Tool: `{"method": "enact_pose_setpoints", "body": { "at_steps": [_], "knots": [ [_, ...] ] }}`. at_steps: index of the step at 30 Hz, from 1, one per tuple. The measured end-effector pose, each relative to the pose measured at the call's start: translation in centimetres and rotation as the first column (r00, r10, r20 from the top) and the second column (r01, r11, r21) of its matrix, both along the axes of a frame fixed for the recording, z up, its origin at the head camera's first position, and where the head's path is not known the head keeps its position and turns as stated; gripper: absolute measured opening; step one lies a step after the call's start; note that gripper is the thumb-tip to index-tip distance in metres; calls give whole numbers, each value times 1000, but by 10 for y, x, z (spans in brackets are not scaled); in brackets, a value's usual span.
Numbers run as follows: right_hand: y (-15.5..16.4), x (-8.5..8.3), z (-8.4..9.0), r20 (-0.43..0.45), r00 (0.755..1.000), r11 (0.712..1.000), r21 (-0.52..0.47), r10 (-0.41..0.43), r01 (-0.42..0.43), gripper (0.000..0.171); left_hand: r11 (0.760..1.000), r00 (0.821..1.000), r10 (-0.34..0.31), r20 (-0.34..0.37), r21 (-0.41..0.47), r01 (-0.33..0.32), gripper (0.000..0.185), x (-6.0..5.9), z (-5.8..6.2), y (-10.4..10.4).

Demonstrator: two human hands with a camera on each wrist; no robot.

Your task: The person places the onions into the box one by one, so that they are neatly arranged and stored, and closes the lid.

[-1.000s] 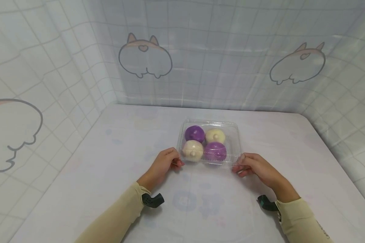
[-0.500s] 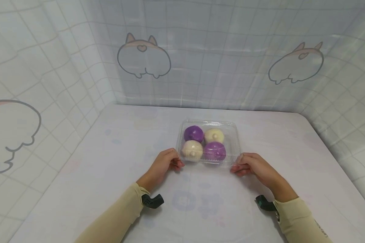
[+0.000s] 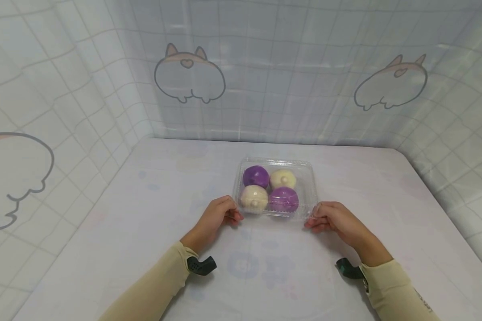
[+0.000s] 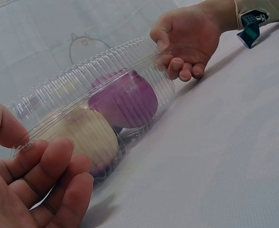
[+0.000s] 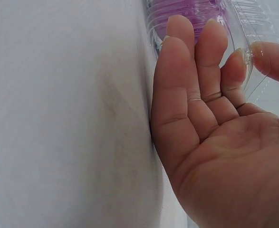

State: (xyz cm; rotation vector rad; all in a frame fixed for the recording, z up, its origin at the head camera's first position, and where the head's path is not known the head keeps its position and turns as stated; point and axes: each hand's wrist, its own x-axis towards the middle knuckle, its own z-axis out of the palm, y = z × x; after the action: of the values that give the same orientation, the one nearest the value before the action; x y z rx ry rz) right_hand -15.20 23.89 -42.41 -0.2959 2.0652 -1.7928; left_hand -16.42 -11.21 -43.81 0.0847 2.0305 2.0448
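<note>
The clear plastic clamshell box (image 3: 275,187) sits flat on the table (image 3: 144,223), a little beyond the middle of it, with its lid closed. Inside are four round buns in two rows: a purple bun (image 3: 255,176) at the far left, a cream bun (image 3: 283,179) at the far right, another cream one (image 3: 254,199) at the near left and another purple one (image 3: 284,199) at the near right.

My left hand (image 3: 217,218) is at the near left corner of the box; my thumb lies on the ribbed lid edge and my curled fingers (image 4: 49,175) sit under the rim, so I pinch that corner. My right hand (image 3: 333,219) is at the near right corner, with the thumb pressing on the rim from above and the fingers (image 5: 196,61) lying against the side wall below, pinching the edge there.

Both my forearms wear beige sleeves (image 3: 156,285). A gridded curtain with cartoon animal outlines (image 3: 189,73) hangs round the table.
</note>
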Motion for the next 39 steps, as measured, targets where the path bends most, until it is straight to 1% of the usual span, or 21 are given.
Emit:
{"method": "enact_pose_setpoints", "body": {
  "at_steps": [18,34,39],
  "knots": [
    [0,0,0,15,1000,1000,1,-12,12,20,1000,1000,13,-5,-5,-13,16,0,0,1],
    [3,-2,-1,10,999,999,-20,35,-35,19,1000,1000,21,-9,-6,-21,15,-2,-4,1],
    [7,-2,-2,30,998,998,-26,60,-59,18,1000,1000,19,-13,-8,-20,16,-1,-3,1]
  ]
}}
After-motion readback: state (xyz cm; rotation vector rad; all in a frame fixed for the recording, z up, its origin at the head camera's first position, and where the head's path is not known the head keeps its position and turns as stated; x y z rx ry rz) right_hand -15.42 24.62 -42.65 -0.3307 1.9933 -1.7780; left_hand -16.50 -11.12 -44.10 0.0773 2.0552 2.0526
